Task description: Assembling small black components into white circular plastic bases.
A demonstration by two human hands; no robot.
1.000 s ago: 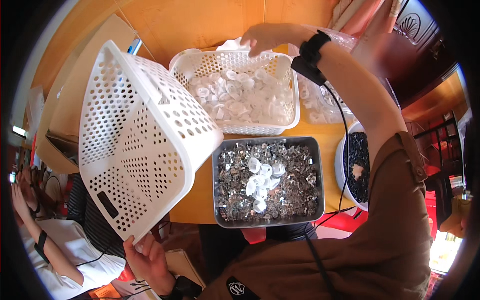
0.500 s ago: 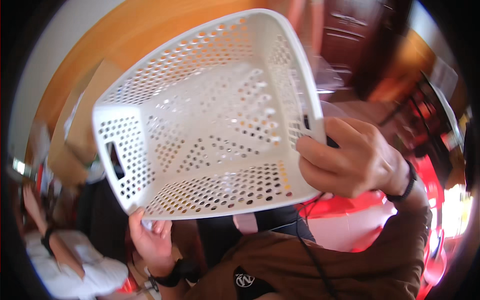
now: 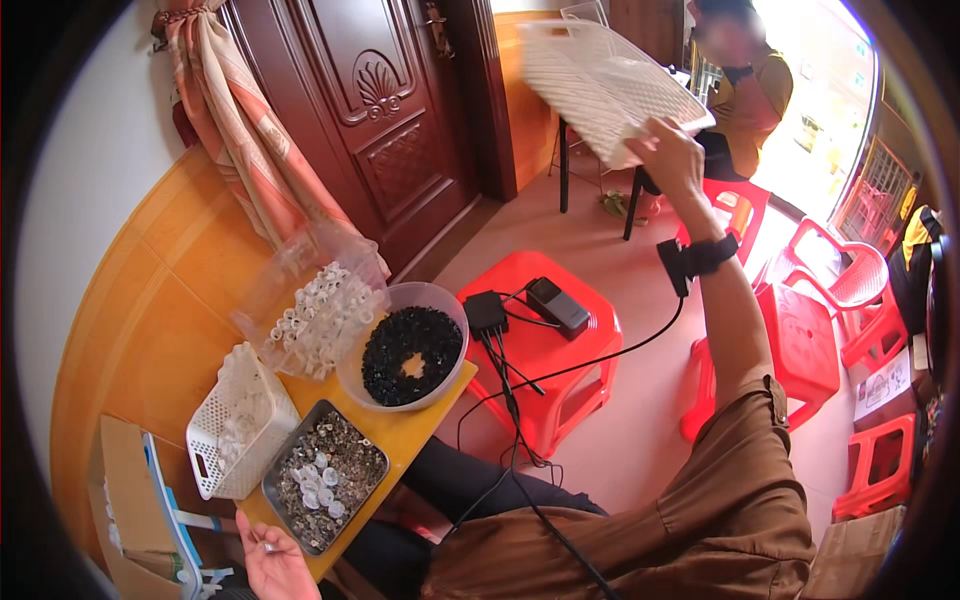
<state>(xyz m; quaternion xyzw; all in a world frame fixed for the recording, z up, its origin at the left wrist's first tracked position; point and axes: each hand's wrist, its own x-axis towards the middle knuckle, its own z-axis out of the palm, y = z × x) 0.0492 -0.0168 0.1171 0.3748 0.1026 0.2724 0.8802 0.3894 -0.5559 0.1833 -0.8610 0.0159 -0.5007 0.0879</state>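
Right hand (image 3: 672,152) grips 1 corner of the white perforated basket (image 3: 608,88), raised far beyond the worktop (image 3: 425,420). Left hand (image 3: 268,560), open and holding nothing, rests at the worktop's near edge beside the metal tray (image 3: 325,487). Risk: the 1-corner grip may slip, dropping the basket.

White perforated basket (image 3: 610,85); second white basket (image 3: 238,425) on yellow table (image 3: 420,425). Grey metal tray (image 3: 325,480), silvery bits. Black pieces in clear bowl (image 3: 405,350). Red plastic stool (image 3: 545,350). Dark brown carved door (image 3: 370,110). Brown sleeve (image 3: 720,510).
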